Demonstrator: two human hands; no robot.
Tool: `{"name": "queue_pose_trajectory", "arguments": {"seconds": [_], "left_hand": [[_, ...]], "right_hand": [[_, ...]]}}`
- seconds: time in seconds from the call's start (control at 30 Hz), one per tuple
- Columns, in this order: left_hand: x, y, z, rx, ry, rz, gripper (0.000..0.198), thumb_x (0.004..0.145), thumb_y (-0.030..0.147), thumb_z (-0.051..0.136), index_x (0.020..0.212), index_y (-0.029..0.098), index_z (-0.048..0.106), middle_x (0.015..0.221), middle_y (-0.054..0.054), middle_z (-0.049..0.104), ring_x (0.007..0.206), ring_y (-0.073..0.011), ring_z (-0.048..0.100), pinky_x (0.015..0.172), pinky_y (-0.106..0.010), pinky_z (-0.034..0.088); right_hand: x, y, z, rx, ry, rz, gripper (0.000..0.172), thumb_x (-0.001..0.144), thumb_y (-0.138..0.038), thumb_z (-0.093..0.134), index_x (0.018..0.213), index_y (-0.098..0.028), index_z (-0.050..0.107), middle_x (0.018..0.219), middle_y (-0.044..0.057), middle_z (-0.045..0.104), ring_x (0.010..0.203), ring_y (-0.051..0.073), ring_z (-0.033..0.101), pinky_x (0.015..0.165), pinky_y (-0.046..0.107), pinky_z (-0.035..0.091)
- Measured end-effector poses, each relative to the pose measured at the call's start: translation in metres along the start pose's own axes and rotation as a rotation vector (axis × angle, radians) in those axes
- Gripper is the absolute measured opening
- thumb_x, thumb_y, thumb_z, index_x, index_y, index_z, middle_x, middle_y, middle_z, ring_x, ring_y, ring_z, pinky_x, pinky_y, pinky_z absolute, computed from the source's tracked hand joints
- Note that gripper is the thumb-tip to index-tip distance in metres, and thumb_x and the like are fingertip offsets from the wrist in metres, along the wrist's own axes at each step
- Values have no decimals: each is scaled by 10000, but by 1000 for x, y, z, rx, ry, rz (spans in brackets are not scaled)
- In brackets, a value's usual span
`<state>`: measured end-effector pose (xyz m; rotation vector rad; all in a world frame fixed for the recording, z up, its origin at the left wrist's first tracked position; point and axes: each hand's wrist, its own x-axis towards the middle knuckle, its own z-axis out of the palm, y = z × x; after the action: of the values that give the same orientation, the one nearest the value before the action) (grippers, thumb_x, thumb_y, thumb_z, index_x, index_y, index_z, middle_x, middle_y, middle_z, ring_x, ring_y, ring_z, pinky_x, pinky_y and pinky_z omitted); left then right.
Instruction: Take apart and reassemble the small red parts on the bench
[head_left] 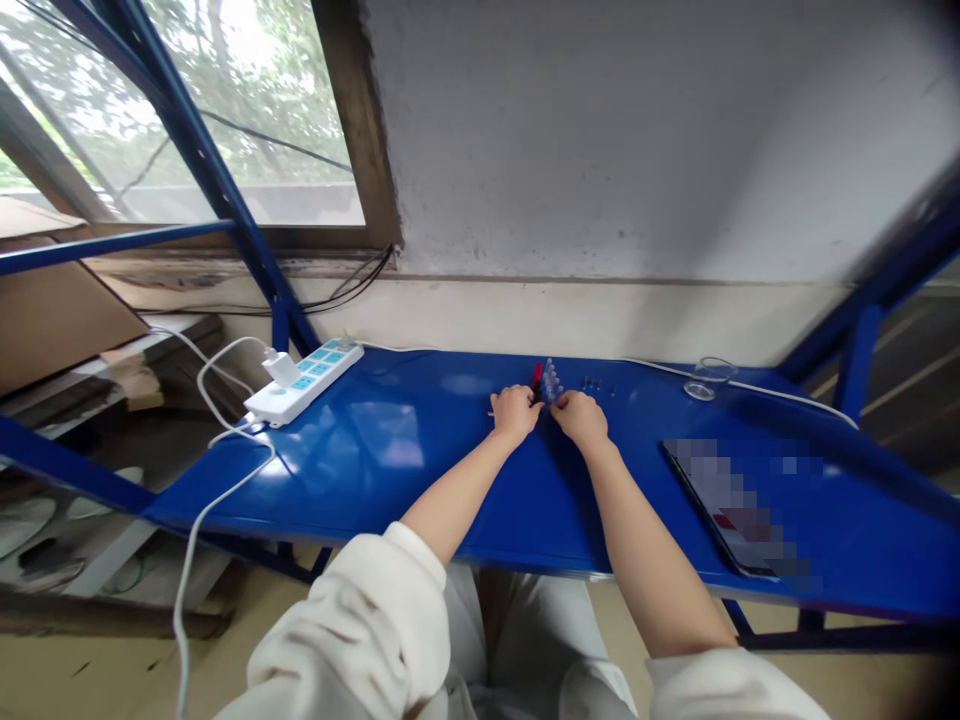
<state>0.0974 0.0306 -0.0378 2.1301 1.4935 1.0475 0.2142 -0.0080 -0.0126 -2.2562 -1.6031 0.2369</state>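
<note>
My left hand (514,412) is closed around a small tool with a red and black handle (538,374), whose kind I cannot make out. Right beside it stands a translucent strip with a row of knobs (551,380), which looks like a plastic terminal block strip. The fingers of my right hand (581,418) pinch the near end of that strip. Tool and strip are close together, but whether they touch is unclear. A few tiny pieces (592,383) lie on the blue tabletop (420,480), just behind and right of my right hand.
A white power strip (304,385) with a plugged-in white adapter (280,368) sits at the left, its cable hanging over the edge. To the right are a clear cup (709,378) and a dark tablet-like device (720,510). Blue frame posts (855,360) flank the table, with a wall behind.
</note>
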Motion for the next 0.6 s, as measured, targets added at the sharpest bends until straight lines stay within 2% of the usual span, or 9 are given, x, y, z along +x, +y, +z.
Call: {"name": "queue_pose_trajectory", "arguments": {"seconds": [0.13, 0.23, 0.37, 0.47, 0.6], "left_hand": [[-1, 1, -4, 93, -23, 25, 149, 664, 281, 671, 679, 175, 567, 728, -43, 554, 839, -234, 518, 797, -371, 290], [-8, 4, -13, 96, -2, 64, 228, 695, 295, 642, 879, 189, 559, 819, -50, 566, 864, -227, 505, 804, -359, 284], [-20, 8, -27, 115, -11, 236, 315, 802, 253, 498, 1114, 213, 486, 987, -78, 556, 928, -220, 479, 826, -350, 269], [-23, 9, -30, 176, -56, 327, 325, 830, 207, 425, 1147, 211, 499, 1032, -95, 546, 943, -228, 469, 837, -356, 263], [-19, 8, -31, 184, -85, 330, 268, 827, 168, 420, 1053, 198, 563, 982, -97, 561, 941, -224, 470, 852, -354, 265]], "right_hand": [[0, -1, -1, 8, -7, 14, 257, 731, -357, 524, 903, -205, 639, 893, 104, 655, 831, 241, 618, 635, 287, 426], [0, -1, -1, 9, -7, 7, 260, 734, -363, 528, 906, -200, 636, 891, 112, 655, 830, 244, 618, 632, 287, 424], [0, 0, 1, -4, 8, -10, 245, 736, -350, 534, 894, -194, 637, 881, 110, 656, 819, 238, 621, 623, 278, 420], [1, 1, 3, -9, 27, -36, 230, 743, -336, 533, 886, -192, 642, 871, 104, 658, 813, 229, 623, 618, 265, 416], [-1, 0, 5, -18, 38, -46, 217, 754, -327, 530, 879, -191, 644, 859, 104, 657, 799, 220, 624, 613, 259, 413]]}}
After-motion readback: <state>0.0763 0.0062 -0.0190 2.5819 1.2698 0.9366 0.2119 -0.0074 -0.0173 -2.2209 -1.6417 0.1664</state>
